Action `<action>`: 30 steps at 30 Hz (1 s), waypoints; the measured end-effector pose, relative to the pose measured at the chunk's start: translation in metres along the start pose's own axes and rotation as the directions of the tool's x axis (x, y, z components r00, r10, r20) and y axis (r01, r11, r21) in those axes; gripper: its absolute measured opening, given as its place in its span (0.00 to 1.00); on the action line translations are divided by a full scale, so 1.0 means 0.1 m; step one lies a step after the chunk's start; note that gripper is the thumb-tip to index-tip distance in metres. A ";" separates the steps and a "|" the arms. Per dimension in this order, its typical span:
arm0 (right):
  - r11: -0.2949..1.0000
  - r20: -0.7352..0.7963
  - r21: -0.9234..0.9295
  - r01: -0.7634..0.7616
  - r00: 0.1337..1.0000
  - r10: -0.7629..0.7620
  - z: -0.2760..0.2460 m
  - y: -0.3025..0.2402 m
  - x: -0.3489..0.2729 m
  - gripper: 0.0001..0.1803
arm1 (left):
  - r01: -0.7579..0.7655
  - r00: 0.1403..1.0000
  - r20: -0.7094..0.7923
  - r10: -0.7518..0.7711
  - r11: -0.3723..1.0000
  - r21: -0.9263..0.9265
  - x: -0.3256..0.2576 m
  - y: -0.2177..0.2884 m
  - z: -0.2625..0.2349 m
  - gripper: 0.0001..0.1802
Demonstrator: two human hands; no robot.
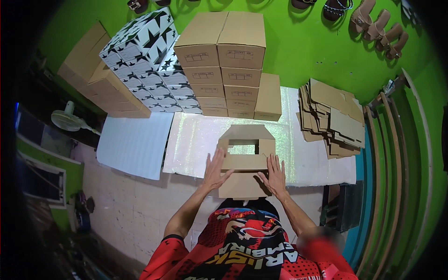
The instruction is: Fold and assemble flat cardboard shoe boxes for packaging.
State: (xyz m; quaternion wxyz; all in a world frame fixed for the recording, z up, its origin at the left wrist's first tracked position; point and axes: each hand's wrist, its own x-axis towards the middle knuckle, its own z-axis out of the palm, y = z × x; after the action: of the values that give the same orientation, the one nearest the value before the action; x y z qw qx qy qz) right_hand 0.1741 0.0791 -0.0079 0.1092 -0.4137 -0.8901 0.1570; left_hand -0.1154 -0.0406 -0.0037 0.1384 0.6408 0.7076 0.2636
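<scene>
A partly folded brown cardboard box (245, 163) lies in front of me at the table's near edge. Its far flap stands out past a rectangular gap, through which the shiny table covering shows. The near panel reaches over the table edge toward my body. My left hand (216, 170) rests flat along the left side of the cardboard, fingers stretched forward and thumb pointing inward. On the opposite side my right hand (274, 175) lies in the same way, its fingers extended and its thumb on the near panel. Neither hand is wrapped around anything.
Stacked brown boxes (240, 56) and star-patterned boxes (140, 51) stand at the back. Flat cardboard blanks (340, 112) are piled at the right of the table (191, 156). A white fan (67, 119) is at left; sandals (373, 25) hang on the green wall.
</scene>
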 end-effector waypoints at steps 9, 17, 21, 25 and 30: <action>0.997 0.006 0.070 0.009 1.000 -0.010 -0.06 -0.03 0.02 0.49 | 0.320 0.946 -0.069 -0.317 0.947 0.039 0.31 -0.09 0.09 0.44; 0.986 0.014 0.124 -0.107 0.994 0.106 -0.14 0.00 0.75 0.48 | 0.216 0.976 0.020 -0.217 0.975 0.045 0.43 -0.10 0.14 0.38; 0.989 -0.007 0.113 -0.098 0.995 0.100 -0.13 -0.01 0.73 0.49 | 0.251 0.968 -0.002 -0.252 0.965 0.081 0.45 -0.11 0.20 0.38; 0.984 -0.034 0.151 -0.091 0.995 0.097 -0.06 -0.08 0.18 0.51 | 0.262 0.964 0.007 -0.265 0.957 0.121 0.44 -0.11 0.22 0.39; 0.981 -0.015 0.177 -0.085 0.996 0.089 -0.13 0.00 0.28 0.50 | 0.200 0.980 -0.007 -0.200 0.976 0.089 0.44 -0.15 0.21 0.38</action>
State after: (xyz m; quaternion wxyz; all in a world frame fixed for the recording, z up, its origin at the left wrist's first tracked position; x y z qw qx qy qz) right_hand 0.1604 0.1037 0.0059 0.1486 -0.4428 -0.8524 0.2350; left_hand -0.1235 0.0063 -0.0228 0.1361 0.5723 0.7794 0.2158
